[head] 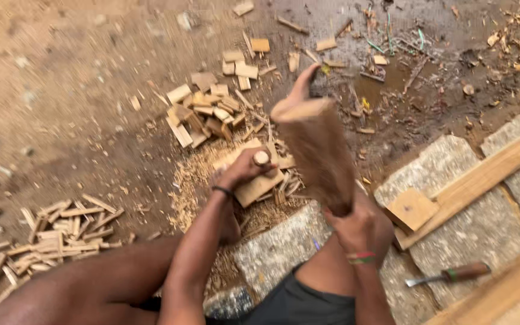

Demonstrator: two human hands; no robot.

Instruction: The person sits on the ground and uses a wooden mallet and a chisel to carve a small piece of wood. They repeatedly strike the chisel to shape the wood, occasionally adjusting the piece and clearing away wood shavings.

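My right hand (363,229) grips the handle of a large wooden mallet (317,147), raised and blurred above the work. My left hand (240,170) is closed around a round wooden chisel handle (262,157), held upright on a flat wooden piece (259,186). That piece lies on a bed of shavings next to a grey stone slab (284,241). The chisel's blade is hidden by the hand and the wood.
A heap of small cut blocks (203,111) lies beyond the work, and a pile of thin sticks (49,232) at the left. On the stone at right rest a long plank (482,177), a square block (412,209) and a spare chisel (449,275).
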